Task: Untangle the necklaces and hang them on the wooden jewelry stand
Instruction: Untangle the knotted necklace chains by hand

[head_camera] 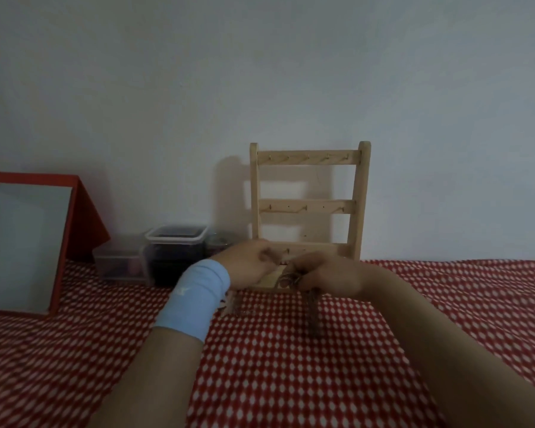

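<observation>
The necklaces (288,278) sit bunched between the two hands, raised a little off the red-and-white patterned cloth (291,366), with a few strands trailing down below the right hand (328,273). That hand has its fingers curled round the clump. The left hand (252,261), with a pale blue wristband (195,299) behind it, has its fingers curled in at the knot's edge, pinching a strand as far as the blur allows. The wooden jewelry stand (309,208) rises just beyond both hands, and the hooks on its upper rails look bare.

Chains like these are probably light, limp and slippery, and thin links may kink or snap under a hard pull. It seems best to take hold close to the knot with fingertips and tease loops apart rather than tug on the loose ends. A red-framed mirror (25,248) and plastic boxes (176,251) stand well off to the left of the left hand.
</observation>
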Tool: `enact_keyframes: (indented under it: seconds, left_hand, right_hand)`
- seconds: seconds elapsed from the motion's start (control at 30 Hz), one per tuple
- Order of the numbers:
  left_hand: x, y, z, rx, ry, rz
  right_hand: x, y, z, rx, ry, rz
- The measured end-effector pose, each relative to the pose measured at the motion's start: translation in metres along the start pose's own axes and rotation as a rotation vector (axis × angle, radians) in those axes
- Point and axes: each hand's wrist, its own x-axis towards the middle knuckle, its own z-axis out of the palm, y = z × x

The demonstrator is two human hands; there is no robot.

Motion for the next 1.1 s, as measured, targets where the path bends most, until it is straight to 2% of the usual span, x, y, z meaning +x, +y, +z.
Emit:
enact_keyframes:
  seconds: [0.07,0.13,0.23,0.33,0.5,0.67,0.73,0.87,1.0,1.1]
  left_hand:
    - [0.001,0.005,0.014,-0.290,-0.062,0.064]
    - [0.003,-0.002,0.021,-0.420,-0.082,0.040]
    - [0.005,-0.010,0.018,-0.287,-0.092,0.012]
    - [0.007,-0.008,0.015,-0.184,-0.026,-0.003]
    - [0.008,-0.007,0.014,-0.174,0.069,0.010]
    - [0.011,-0.006,0.017,-0.643,0.029,-0.022]
    - [0.014,-0.004,0.019,-0.720,0.050,-0.046]
    - [0.013,-0.002,0.015,-0.612,0.057,-0.097]
    - [0.012,0.000,0.016,-0.326,0.129,-0.013]
    - [0.012,0.000,0.013,-0.331,0.130,0.013]
  right_hand:
    - [-0.001,0.002,-0.002,0.032,0.035,-0.033]
    - [-0.004,0.005,-0.003,0.035,0.057,-0.045]
    - [-0.003,0.007,-0.003,0.025,0.147,-0.071]
    - [-0.001,0.008,-0.004,0.029,0.248,-0.078]
    - [0.001,0.010,-0.001,0.060,0.271,-0.089]
    - [0.002,0.006,-0.001,0.120,0.272,-0.121]
    - [0.003,0.007,-0.001,0.162,0.330,-0.161]
    - [0.005,0.010,-0.001,0.331,0.493,-0.252]
    - [0.008,0.009,0.003,0.435,0.438,-0.247]
    - [0.007,0.009,0.004,0.603,0.402,-0.218]
